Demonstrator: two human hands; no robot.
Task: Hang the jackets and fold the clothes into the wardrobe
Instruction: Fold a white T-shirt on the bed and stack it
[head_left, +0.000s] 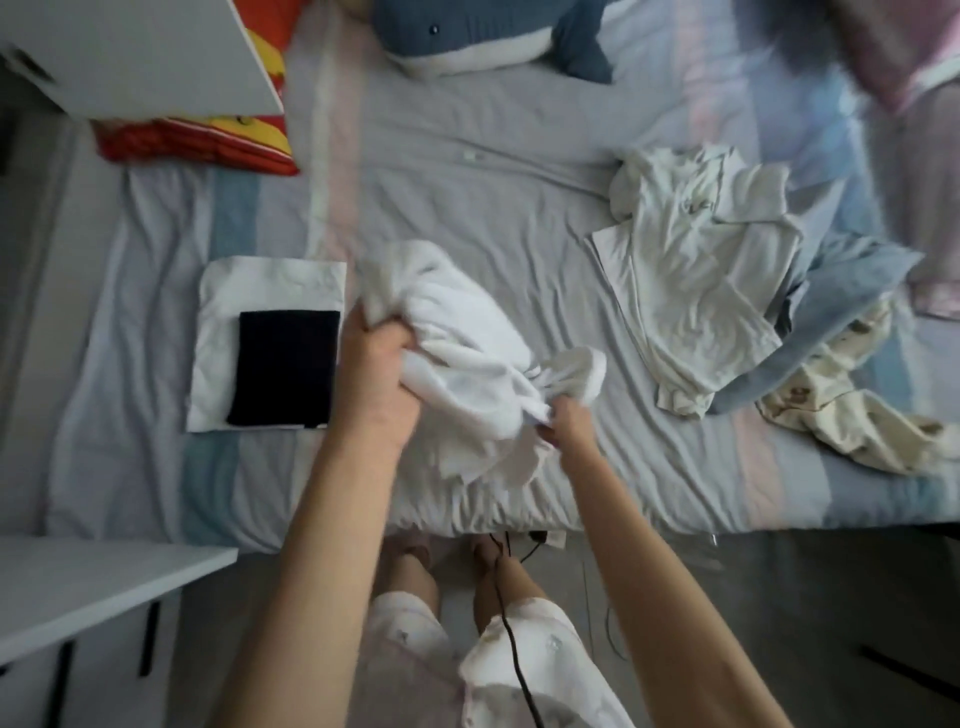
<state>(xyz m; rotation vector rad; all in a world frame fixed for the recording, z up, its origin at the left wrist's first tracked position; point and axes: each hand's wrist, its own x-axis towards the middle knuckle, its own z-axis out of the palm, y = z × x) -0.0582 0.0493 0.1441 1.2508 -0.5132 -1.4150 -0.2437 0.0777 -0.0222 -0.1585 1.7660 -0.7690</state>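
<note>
Left hand (376, 364) fisted round a bunched, soft white garment (467, 332), right hand (569, 423) pinching its crumpled end, over wrinkled bedsheet (467, 197), flat dark folded square (283, 369) left of grip, rumpled pale pile (696, 270) right

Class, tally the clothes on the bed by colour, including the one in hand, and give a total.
White: 3 (folded white piece; white garment gripped by left hand and right hand; shirt heap, possibly more than one item)
Black: 1 (folded black piece)
Blue: 1 (blue garment)
Cream, printed: 1 (cream garment)
Total: 6
</note>
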